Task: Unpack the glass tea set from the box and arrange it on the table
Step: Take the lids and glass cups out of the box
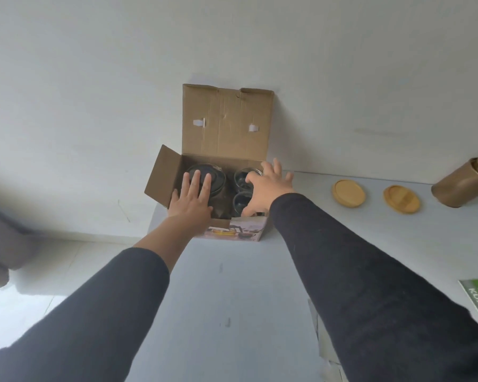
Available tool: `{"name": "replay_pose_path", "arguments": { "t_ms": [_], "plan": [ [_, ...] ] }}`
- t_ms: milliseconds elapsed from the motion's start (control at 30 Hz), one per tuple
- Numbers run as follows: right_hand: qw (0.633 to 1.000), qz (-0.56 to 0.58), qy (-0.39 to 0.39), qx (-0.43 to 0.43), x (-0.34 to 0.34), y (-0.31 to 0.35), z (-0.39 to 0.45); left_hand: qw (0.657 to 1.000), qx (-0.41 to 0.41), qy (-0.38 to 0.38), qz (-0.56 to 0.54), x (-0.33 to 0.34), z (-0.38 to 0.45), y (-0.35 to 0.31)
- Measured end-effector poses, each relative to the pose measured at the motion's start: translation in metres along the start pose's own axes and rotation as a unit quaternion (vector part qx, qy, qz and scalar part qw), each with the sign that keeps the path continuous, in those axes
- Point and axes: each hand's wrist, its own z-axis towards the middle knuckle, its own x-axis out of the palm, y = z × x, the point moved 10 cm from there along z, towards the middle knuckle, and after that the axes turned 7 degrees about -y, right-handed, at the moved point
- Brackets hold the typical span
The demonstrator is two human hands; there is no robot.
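Unpacking has barely begun: the dark round glass teapot point(204, 179) and glass cups point(243, 186) still sit inside the open brown cardboard box point(226, 119). Your left hand point(192, 198) lies flat on the teapot; your right hand point(268, 186) spreads over the cups, gripping nothing yet. Everything remains to arrange on the desk point(232, 285).

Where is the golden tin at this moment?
In the head view, the golden tin lies on its side at the table's far right edge, just right of two wooden coasters.
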Motion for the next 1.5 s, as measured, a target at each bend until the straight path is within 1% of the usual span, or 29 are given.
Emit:
{"name": "replay_pose_path", "arguments": {
  "t_ms": [100, 200, 367, 500, 600, 700, 900, 967, 1033, 1133, 1233, 1333, 1433, 1500],
  "plan": [
    [0.995, -0.087, -0.003, -0.047, -0.006, 0.010, 0.005, 1.000, -0.002, 0.002, 0.001, 0.002, 0.000, 0.003],
    [0.994, -0.108, 0.004, -0.025, 0.000, 0.012, 0.004, 1.000, -0.003, 0.003, 0.003, 0.003, 0.000, 0.005],
    [0.996, -0.075, 0.037, 0.033, 0.009, 0.005, 0.006, 1.000, -0.002, 0.000, 0.007, 0.006, 0.003, 0.007],
    [0.997, -0.044, 0.034, 0.049, 0.016, 0.010, 0.009, 1.000, -0.002, -0.005, 0.006, 0.006, 0.005, 0.009],
    [0.996, -0.003, 0.045, 0.080, 0.025, 0.006, 0.006, 1.000, -0.003, -0.006, 0.003, 0.008, 0.005, 0.010],
    [0.994, 0.044, 0.048, 0.085, 0.028, 0.005, 0.001, 1.000, -0.003, -0.006, 0.002, 0.007, 0.004, 0.010],
    [0.993, 0.099, -0.016, 0.055, 0.012, 0.007, -0.004, 1.000, -0.001, -0.009, -0.004, 0.005, 0.004, 0.012],
    [0.990, 0.117, -0.053, 0.052, 0.002, 0.007, -0.006, 1.000, -0.001, -0.011, -0.005, 0.006, 0.003, 0.013],
    [0.975, 0.187, -0.103, 0.061, -0.011, 0.004, -0.010, 1.000, -0.003, -0.011, -0.013, 0.006, 0.003, 0.014],
    [0.936, 0.293, -0.182, 0.072, -0.032, -0.007, -0.023, 0.999, -0.004, -0.012, -0.037, 0.002, 0.002, 0.012],
    [0.895, 0.356, -0.248, 0.102, -0.045, -0.030, -0.040, 0.993, -0.029, -0.022, -0.117, -0.012, 0.001, 0.011],
    [0.849, 0.406, -0.304, 0.147, -0.046, -0.062, -0.063, 0.981, -0.044, -0.081, -0.168, -0.038, 0.001, 0.004],
    [0.810, 0.423, -0.358, 0.191, -0.039, -0.099, -0.090, 0.969, -0.011, -0.163, -0.185, -0.065, 0.004, -0.024],
    [0.787, 0.428, -0.385, 0.222, -0.030, -0.131, -0.107, 0.960, 0.024, -0.194, -0.199, -0.075, 0.005, -0.058]
  ]
}}
